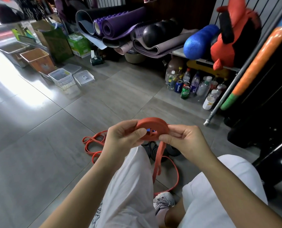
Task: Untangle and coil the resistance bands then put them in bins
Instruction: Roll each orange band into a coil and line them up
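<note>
Matt red rubber band (151, 129), glossy grey floor tiles (38, 129), clear smooth plastic bins (63, 78) at 10 o'clock, thin white cloth trousers (132, 186), metal pole (222, 96) at 3 o'clock, rough blue foam roller (199, 41)

White loose trousers (133, 178), grey laced trainer (164, 201), bare forearms (87, 186)

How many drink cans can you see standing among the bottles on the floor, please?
3: a blue metal Pepsi can, a red metal can to its right, and a green metal can in front. Others may be hidden among the plastic bottles.
</note>
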`<state>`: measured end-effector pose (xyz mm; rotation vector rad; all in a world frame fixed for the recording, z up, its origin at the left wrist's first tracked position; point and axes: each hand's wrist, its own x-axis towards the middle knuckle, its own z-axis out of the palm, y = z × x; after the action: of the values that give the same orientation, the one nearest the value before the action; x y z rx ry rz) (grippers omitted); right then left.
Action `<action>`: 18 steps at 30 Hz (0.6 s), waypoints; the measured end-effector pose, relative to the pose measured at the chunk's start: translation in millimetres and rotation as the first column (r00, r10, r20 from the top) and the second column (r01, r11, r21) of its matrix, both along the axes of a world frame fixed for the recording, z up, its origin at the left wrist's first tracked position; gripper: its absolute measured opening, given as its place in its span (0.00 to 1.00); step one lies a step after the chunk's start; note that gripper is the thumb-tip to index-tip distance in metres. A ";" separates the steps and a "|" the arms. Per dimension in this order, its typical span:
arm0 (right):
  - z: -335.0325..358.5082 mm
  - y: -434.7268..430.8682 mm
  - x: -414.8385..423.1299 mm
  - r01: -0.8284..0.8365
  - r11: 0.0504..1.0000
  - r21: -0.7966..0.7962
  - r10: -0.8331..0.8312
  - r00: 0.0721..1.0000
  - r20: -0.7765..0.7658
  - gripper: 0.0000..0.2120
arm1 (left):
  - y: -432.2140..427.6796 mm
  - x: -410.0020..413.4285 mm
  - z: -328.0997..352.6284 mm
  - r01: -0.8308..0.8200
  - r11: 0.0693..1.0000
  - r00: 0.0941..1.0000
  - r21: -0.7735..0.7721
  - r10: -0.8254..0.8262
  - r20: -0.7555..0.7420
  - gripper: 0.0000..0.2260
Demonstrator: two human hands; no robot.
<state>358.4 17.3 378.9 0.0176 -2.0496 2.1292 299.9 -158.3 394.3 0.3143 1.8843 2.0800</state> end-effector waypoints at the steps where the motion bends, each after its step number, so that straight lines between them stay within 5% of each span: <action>1: -1.9 -1.2 0.3 0.015 0.999 -0.042 -0.016 1.000 -0.006 0.12 | 2.0 3.3 -2.0 0.006 0.999 0.998 0.053 -0.010 0.065 0.14; 5: -8.7 -1.4 1.4 0.081 0.990 -0.115 -0.080 0.997 0.009 0.10 | 10.4 12.2 -9.0 0.030 0.992 0.977 0.119 -0.054 0.205 0.14; 8: -12.8 4.4 3.0 0.061 0.996 0.070 -0.064 0.997 0.037 0.11 | 8.7 9.3 -8.6 0.036 0.948 0.969 -0.316 -0.111 -0.223 0.14; 11: -15.3 7.9 2.0 0.019 0.949 0.314 -0.058 0.992 0.116 0.13 | 5.8 -0.7 -0.6 -0.122 0.753 0.704 -0.647 -0.394 -0.591 0.18; 14: -10.9 6.3 0.0 -0.023 0.892 0.452 -0.025 0.995 0.101 0.12 | 10.6 -7.3 11.5 -0.119 0.596 0.634 -0.794 -0.570 -0.523 0.13; 18: -5.9 5.9 0.9 -0.062 0.912 0.405 0.021 0.994 0.105 0.14 | 7.4 -13.2 15.4 -0.031 0.631 0.728 -0.775 -0.517 -0.449 0.09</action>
<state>359.3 23.2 373.0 0.0135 -2.5374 1.7118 286.8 -150.9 409.6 1.1208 2.6742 0.8543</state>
